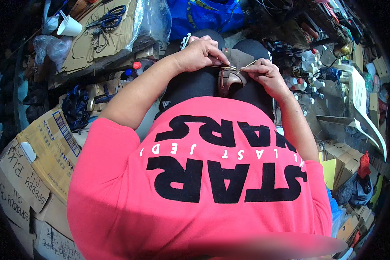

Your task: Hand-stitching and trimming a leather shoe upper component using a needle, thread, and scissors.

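Observation:
A brown-grey shoe rests between my thighs, its tongue raised and its light inner lining partly showing. Thin tan lace runs across the shoe's opening. My left hand pinches one length of the lace between thumb and fingers, just left of the shoe. On the other side, my right hand has the lace pinched at its fingertips, close above the shoe. Both hands are closed and near each other. My fingers and legs hide part of the shoe.
Scissors with dark blue handles lie on stacked cardboard pieces at the far left, near a white cup. A blue bag stands ahead. Several small bottles and a white plastic chair are to the right.

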Tool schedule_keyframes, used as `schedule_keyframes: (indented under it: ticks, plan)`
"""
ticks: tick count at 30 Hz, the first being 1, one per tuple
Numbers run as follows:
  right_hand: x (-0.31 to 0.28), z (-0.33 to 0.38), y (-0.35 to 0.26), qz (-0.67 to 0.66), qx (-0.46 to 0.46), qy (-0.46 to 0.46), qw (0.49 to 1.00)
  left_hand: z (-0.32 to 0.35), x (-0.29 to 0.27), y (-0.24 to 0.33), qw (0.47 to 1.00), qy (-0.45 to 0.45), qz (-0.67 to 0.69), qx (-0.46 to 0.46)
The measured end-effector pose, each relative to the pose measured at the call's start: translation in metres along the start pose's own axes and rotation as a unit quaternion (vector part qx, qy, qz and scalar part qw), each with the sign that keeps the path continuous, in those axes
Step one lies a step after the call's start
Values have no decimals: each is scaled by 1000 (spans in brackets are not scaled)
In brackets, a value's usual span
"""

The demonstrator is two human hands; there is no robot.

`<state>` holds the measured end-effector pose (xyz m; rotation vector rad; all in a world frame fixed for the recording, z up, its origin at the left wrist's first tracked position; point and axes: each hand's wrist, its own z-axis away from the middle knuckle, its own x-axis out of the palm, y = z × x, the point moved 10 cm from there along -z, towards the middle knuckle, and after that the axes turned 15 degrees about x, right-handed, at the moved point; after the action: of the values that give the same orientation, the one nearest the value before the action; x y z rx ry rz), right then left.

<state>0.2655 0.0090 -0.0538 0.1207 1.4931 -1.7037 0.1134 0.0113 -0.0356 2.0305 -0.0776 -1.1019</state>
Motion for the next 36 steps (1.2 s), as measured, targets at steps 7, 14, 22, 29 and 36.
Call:
schedule_keyframes:
  ticks: [7, 14, 22, 29, 36]
  plan:
    - [1, -6, -1, 3, 6, 2, 1000, -21, 2, -12, 999, -9, 51, -12]
    - [-4, 12, -9, 16, -29, 61, 998, -7, -4, -1, 997, 15, -70, 20]
    - [-7, 19, -10, 24, -10, 111, 993, 7, -11, -1, 997, 49, -49, -37]
    - [-5, 10, -9, 14, -19, 100, 995, -16, -1, -15, 999, 4, -38, -1]
    - [2, 15, -3, 38, 34, 105, 993, -8, 3, -3, 997, 10, -59, -54]
